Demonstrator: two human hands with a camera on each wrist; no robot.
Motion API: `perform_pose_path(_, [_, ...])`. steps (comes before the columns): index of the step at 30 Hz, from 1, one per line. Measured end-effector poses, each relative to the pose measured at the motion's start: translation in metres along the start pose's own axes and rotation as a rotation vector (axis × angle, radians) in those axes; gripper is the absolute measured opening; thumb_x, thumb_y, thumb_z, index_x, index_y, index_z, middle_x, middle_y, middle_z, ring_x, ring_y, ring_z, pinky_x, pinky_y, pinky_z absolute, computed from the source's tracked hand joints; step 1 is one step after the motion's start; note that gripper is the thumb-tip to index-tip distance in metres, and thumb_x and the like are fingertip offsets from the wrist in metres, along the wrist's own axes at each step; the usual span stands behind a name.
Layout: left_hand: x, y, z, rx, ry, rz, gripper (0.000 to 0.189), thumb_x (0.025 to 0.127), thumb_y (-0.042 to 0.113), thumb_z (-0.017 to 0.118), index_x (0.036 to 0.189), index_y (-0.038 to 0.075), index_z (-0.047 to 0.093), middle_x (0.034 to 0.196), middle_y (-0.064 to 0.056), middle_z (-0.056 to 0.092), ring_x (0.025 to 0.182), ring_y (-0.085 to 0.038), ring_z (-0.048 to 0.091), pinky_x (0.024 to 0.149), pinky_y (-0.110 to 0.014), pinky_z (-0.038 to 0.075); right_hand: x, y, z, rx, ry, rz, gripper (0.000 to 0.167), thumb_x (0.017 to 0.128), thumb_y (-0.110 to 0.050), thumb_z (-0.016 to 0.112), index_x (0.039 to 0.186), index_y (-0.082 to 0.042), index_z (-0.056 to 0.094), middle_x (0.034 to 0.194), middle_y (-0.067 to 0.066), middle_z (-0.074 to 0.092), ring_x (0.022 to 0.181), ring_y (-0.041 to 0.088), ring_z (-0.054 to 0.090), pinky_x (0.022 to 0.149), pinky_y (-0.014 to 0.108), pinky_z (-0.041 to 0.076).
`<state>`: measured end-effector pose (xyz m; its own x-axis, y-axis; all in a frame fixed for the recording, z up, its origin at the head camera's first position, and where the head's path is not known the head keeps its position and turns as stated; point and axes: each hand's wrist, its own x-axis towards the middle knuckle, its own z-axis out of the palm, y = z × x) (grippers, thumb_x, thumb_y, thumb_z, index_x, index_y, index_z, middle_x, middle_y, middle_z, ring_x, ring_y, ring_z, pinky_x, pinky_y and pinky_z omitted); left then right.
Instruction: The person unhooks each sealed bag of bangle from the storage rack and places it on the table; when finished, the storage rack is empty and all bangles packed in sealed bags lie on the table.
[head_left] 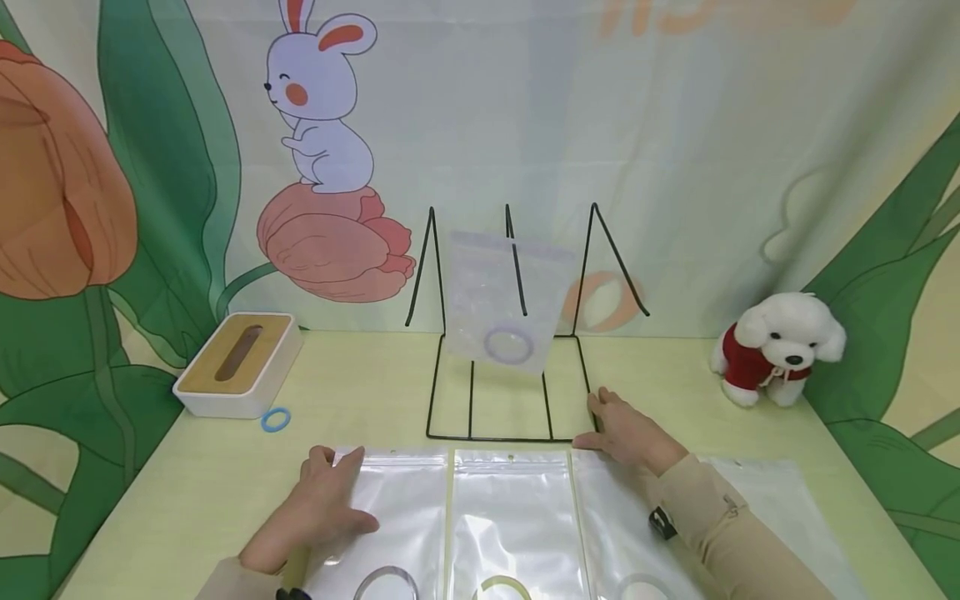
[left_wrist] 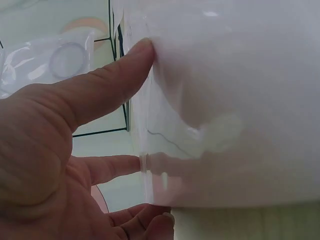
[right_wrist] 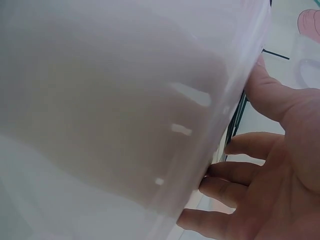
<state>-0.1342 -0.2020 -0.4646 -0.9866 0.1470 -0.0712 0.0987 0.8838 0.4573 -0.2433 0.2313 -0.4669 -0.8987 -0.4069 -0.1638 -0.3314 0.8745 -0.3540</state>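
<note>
Several clear zip bags lie side by side on the table: a left bag (head_left: 405,508), a middle bag (head_left: 513,500), a third bag (head_left: 607,500) and one at the far right (head_left: 772,500). Pale rings show through, one of them a yellow ring (head_left: 502,585) in the middle bag. My left hand (head_left: 322,508) rests at the left bag's upper left corner, thumb and fingers spread along its edge (left_wrist: 145,115). My right hand (head_left: 633,437) touches the third bag's top edge (right_wrist: 220,130), fingers extended beside the rack's front right corner.
A black wire rack (head_left: 487,437) with three hooks stands behind the bags. On its middle hook hangs a bag (head_left: 495,292) with a ring inside. A tissue box (head_left: 262,367) and a blue ring (head_left: 276,419) sit left; a plush dog (head_left: 780,346) sits right.
</note>
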Motion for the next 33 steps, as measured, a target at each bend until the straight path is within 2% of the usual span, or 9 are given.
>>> perform_pose_path(9, [0.0,0.004,-0.004,0.081,-0.01,-0.014,0.102,0.056,0.044,0.091,0.139,0.003,0.049,0.127,-0.039,0.035,0.115,-0.05,0.038,0.08,-0.059,0.046,0.001,-0.001,-0.001,-0.02,0.004,-0.009,0.085,0.093,-0.044,0.061,0.143,0.017,0.029,0.148,0.042,0.019,0.137,0.053,0.023,0.107,0.059,0.03])
perform_pose_path(14, [0.014,0.011,-0.023,0.064,0.044,-0.014,0.109,0.06,0.051,0.088,0.144,0.0,0.042,0.136,-0.037,0.029,0.119,-0.051,0.032,0.082,-0.058,0.04,0.001,-0.001,-0.001,-0.032,0.01,-0.007,0.085,0.093,-0.044,0.061,0.143,0.017,0.03,0.148,0.042,0.02,0.137,0.053,0.024,0.107,0.059,0.031])
perform_pose_path(18, [0.031,0.021,-0.045,-0.025,0.117,0.007,0.102,0.072,0.047,0.084,0.147,-0.003,0.035,0.14,-0.035,0.024,0.119,-0.05,0.031,0.087,-0.061,0.035,0.002,0.0,0.001,-0.032,0.004,0.0,0.086,0.093,-0.046,0.061,0.144,0.016,0.03,0.148,0.042,0.02,0.137,0.052,0.024,0.107,0.059,0.031])
perform_pose_path(22, [0.055,0.035,-0.06,-0.14,0.165,0.07,0.09,0.084,0.04,0.075,0.149,-0.002,0.031,0.143,-0.033,0.022,0.126,-0.047,0.027,0.096,-0.064,0.029,0.001,0.0,-0.002,-0.026,0.002,0.008,0.087,0.092,-0.046,0.061,0.144,0.016,0.029,0.149,0.041,0.019,0.138,0.052,0.022,0.108,0.059,0.029])
perform_pose_path(25, [0.08,0.046,-0.066,-0.245,0.16,0.119,0.083,0.091,0.039,0.068,0.152,0.001,0.027,0.15,-0.027,0.019,0.136,-0.043,0.02,0.104,-0.063,0.026,0.0,-0.001,-0.003,-0.017,0.008,0.01,0.087,0.092,-0.045,0.061,0.144,0.016,0.028,0.149,0.041,0.019,0.138,0.052,0.021,0.108,0.059,0.028])
perform_pose_path(28, [0.102,0.059,-0.067,-0.352,0.141,0.145,0.081,0.094,0.044,0.062,0.154,0.006,0.023,0.155,-0.018,0.017,0.142,-0.035,0.017,0.108,-0.06,0.026,0.0,-0.001,-0.003,0.001,0.003,0.015,0.087,0.093,-0.044,0.062,0.145,0.016,0.028,0.15,0.04,0.017,0.139,0.052,0.02,0.109,0.059,0.027])
perform_pose_path(33, [0.128,0.084,-0.069,-0.509,0.118,0.172,0.087,0.093,0.053,0.058,0.156,0.012,0.014,0.159,-0.01,0.014,0.146,-0.028,0.015,0.113,-0.054,0.022,-0.002,-0.003,-0.002,0.007,0.007,0.004,0.086,0.093,-0.043,0.062,0.144,0.016,0.028,0.149,0.041,0.017,0.138,0.053,0.021,0.108,0.059,0.028])
